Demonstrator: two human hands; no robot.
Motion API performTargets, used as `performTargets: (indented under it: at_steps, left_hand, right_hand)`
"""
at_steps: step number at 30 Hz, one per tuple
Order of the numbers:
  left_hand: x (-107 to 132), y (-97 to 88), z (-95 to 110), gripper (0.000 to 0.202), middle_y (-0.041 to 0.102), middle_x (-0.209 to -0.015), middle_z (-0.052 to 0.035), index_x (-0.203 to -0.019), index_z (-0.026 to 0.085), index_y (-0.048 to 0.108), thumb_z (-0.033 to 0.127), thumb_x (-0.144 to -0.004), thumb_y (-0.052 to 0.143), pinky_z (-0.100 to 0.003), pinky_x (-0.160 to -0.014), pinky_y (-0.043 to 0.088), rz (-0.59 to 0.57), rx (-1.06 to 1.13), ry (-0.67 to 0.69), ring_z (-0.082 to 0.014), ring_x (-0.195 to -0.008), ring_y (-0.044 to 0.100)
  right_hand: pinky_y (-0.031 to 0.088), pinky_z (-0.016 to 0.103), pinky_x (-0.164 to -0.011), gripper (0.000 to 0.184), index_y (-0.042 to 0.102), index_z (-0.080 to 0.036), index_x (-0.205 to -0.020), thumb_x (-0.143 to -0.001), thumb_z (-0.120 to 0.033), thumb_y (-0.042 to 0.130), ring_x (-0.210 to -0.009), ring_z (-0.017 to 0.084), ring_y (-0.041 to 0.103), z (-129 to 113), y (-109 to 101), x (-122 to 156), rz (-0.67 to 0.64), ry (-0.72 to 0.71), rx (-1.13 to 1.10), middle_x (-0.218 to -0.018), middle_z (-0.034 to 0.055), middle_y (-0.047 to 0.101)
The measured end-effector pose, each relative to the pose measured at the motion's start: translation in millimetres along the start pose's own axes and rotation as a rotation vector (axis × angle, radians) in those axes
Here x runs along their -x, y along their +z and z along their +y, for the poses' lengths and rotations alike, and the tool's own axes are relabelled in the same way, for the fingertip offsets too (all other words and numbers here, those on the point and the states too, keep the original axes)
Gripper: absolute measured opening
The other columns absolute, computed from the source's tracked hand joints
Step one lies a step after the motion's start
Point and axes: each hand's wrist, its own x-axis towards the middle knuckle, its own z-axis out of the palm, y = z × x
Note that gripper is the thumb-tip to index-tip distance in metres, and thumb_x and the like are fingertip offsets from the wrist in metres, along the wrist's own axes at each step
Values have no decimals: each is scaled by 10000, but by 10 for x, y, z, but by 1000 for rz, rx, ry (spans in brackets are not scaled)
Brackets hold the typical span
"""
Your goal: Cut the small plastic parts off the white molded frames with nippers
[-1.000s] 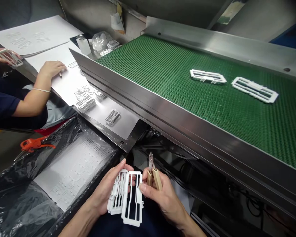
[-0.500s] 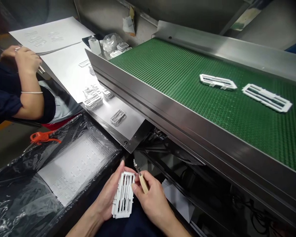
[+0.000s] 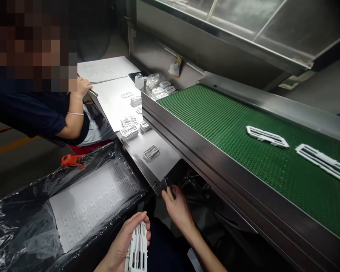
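"White plastic: is that what is being held?"

"Yes, a stack of frames (image 3: 139,247). It is gripped by the left hand (image 3: 125,238), with the fingers curled snugly round it, in front of the lap and well apart from the near corner of the table (image 3: 143,167)."

"What has just changed?"

"The right hand (image 3: 180,211) has been drawn away. Half a second ago it was kept right at the frames; now it is held out just beside the table's near corner."

"Is anything carried in it?"

"Cutters (image 3: 171,193). The handles are wrapped by bent fingers; whether the blades are parted cannot be told."

"And what is meant by that for the work?"

"As a judgement, two-handed handling has been broken off: the stack is supported by one hand alone, and nothing is being worked by the cutters."

"What is laid out nearby?"

"One small pile (image 3: 151,152) is set on the table between its near edge and the belt's wall (image 3: 187,142); bigger piles (image 3: 129,130) are placed farther along that edge. On the belt (image 3: 204,121), two loose frames (image 3: 268,137) are carried nearer the far edge. Beyond the piles, a co-worker's hand (image 3: 83,87) is raised."
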Motion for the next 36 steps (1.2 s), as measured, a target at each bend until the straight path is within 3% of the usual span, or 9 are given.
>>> performTargets:
  at_steps: [6,10,15,18,21,26,31,34,36]
  left_hand:
    - [-37,-84,179,147,674,-701,-19,-807,155,631,282,-791,704,-196,-556,540,45,72,103,-108,-572,624]
    - [-123,-153,355,169,693,-774,-16,-894,168,626,290,-800,696,-187,-585,537,23,104,160,-100,-605,631]
    - [-310,-193,537,401,733,-784,-58,-1165,202,528,408,-835,628,-172,-409,475,-59,53,63,-110,-470,614]
    - [-450,-203,553,379,678,-499,-82,-1020,138,567,457,-823,622,-151,-330,420,-96,-25,-32,-146,-369,591]
    - [-570,-211,527,337,662,-449,-81,-934,141,589,444,-799,649,-155,-328,431,-135,-70,-87,-149,-350,584]
    - [-661,-205,578,378,670,-491,-96,-827,132,630,507,-784,635,-171,-365,439,-227,-144,-107,-142,-386,584]
    - [-542,-228,878,473,722,-912,-108,-1006,177,645,481,-663,764,-291,-774,503,-248,-274,234,-247,-882,657]
    - [-474,-245,1003,687,574,-1286,-150,-1189,176,592,313,-560,831,-382,-1029,340,-74,-748,470,-342,-1207,475]
    - [-503,-246,1011,682,515,-1344,-168,-1305,169,499,251,-660,703,-440,-1033,324,126,-1201,585,-358,-1239,437]
  right_hand:
    - [307,540,-1021,353,538,-169,-1182,-879,-339,597,-1216,295,426,6,290,-1067,192,6,93,-1297,96,488]
    - [236,573,-1056,501,449,-171,-1304,-865,-351,611,-1313,341,296,-129,359,-1175,130,-23,17,-1435,125,340]
    - [446,383,-900,347,632,-133,-1087,-869,-393,557,-1045,263,573,-447,365,-702,-393,-196,-213,-1085,113,642]
    - [494,270,-684,273,683,-169,-975,-758,-335,671,-788,196,633,-624,328,-462,-776,-277,-334,-842,24,688]
    - [469,247,-666,270,661,-165,-981,-736,-278,677,-766,169,607,-723,275,-386,-895,-267,-417,-853,17,671]
    - [461,261,-648,282,653,-150,-942,-738,-341,690,-707,161,597,-734,271,-419,-918,-159,-516,-799,22,646]
    - [437,272,-643,344,655,-134,-891,-683,-395,739,-692,167,572,-728,372,-582,-752,-117,-581,-755,24,631]
    - [399,257,-608,347,636,-137,-883,-687,-405,736,-642,148,530,-789,458,-703,-586,-98,-605,-689,-3,594]
    - [383,255,-588,351,629,-136,-888,-692,-411,726,-605,138,503,-833,536,-752,-509,-76,-622,-654,-18,564]
